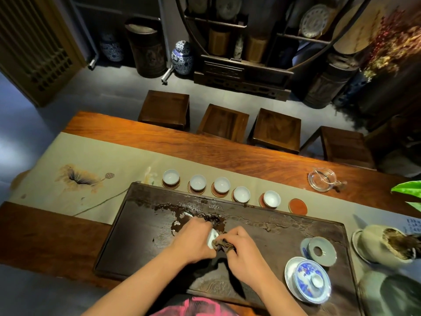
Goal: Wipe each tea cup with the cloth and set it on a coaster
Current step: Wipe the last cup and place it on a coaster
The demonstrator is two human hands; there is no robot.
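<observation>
Over the dark wet tea tray [141, 236], my left hand [193, 241] grips a small white tea cup [212, 237], tipped on its side. My right hand [241, 248] presses a crumpled brown cloth [222, 244] against the cup's mouth. Along the tray's far edge runs a row of white cups on round coasters, from the leftmost cup [171, 176] to the rightmost cup [272, 199]. One red coaster [297, 206] at the right end of the row is bare.
A blue-and-white lidded gaiwan [311, 279] and a grey ring-shaped lid rest [321, 250] sit on the tray's right side. A glass pitcher [322, 179] stands beyond, a pale waste jar [385, 245] at far right. Wooden stools [224, 122] line the table's far side.
</observation>
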